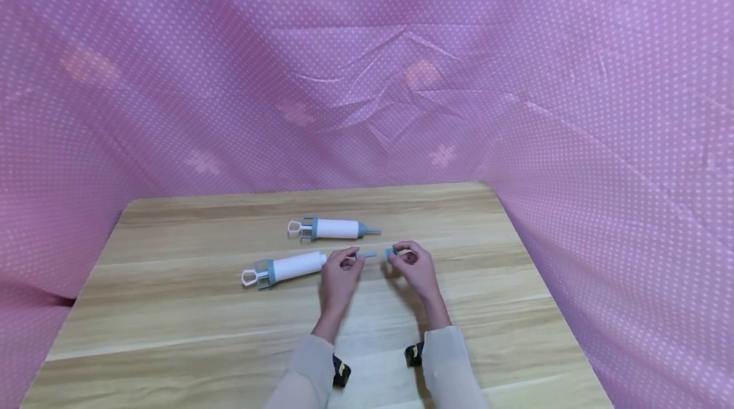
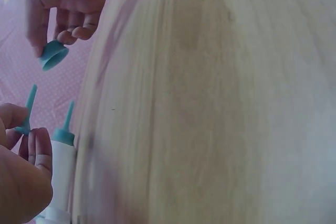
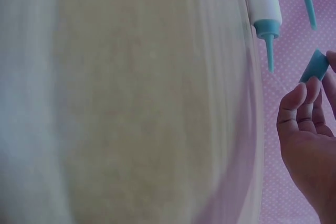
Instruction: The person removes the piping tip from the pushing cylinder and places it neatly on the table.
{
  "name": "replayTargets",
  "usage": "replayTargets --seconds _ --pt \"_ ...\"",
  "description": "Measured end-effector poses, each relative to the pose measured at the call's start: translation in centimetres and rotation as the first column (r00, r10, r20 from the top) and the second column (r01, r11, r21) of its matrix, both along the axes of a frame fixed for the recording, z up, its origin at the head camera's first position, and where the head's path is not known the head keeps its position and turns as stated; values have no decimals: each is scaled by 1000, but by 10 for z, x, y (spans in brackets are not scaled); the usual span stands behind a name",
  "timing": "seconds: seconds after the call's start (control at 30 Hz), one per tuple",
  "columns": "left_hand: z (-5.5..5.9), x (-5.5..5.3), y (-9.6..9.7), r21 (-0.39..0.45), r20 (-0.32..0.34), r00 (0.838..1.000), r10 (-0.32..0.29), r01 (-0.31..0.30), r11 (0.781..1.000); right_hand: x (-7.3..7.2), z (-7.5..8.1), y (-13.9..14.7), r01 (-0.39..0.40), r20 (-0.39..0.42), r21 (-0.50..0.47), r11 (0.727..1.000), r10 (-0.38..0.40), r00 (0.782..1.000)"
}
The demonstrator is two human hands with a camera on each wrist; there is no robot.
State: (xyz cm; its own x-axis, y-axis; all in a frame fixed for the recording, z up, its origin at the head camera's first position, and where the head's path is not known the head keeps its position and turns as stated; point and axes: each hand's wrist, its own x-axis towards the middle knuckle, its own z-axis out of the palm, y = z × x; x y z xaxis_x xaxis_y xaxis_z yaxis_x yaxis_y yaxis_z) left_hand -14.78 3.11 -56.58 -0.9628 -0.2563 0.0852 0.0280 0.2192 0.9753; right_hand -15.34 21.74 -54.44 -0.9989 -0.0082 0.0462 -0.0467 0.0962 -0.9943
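My left hand (image 1: 339, 274) pinches a thin teal nozzle (image 1: 367, 255), its tip pointing right toward the other hand. A teal ring-shaped cap (image 2: 54, 55), wider at one end, is held between the fingertips of my right hand (image 1: 417, 269). Nozzle and cap are apart, with a small gap between them. To the left of my left hand lies a white syringe-like tube (image 1: 298, 266) with a teal collar and a white loop handle; its right end shows a bare white tip, partly near the hand. Both hands are just above the table.
Behind the hands lies a second white tube (image 1: 337, 229), with a teal cap and nozzle fitted and a loop handle at its left end. Everything is on a wood-grain table (image 1: 172, 307). Pink dotted cloth (image 1: 367, 78) hangs round its back and sides.
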Motion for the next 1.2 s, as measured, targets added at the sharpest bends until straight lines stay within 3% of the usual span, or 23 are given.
replayTargets --seconds 0.1,0.3,0.6,0.8,1.2 --pt "-3 -1 2 -26 36 999 18 -17 1000 3 12 -2 -1 4 41 999 0 1000" --pt "-6 -2 6 -52 75 996 39 -35 998 -1 14 -3 4 4 110 994 -4 1000" --pt "-11 -6 11 -86 127 989 73 -62 994 -21 -20 0 39 44 111 993 -44 998" --pt "-15 -10 15 -56 137 989 63 -56 997 -25 -27 0 43 58 114 993 -50 997" --pt "-18 -19 16 -77 159 980 120 -109 991 -28 -28 -1 69 32 192 979 -76 997"
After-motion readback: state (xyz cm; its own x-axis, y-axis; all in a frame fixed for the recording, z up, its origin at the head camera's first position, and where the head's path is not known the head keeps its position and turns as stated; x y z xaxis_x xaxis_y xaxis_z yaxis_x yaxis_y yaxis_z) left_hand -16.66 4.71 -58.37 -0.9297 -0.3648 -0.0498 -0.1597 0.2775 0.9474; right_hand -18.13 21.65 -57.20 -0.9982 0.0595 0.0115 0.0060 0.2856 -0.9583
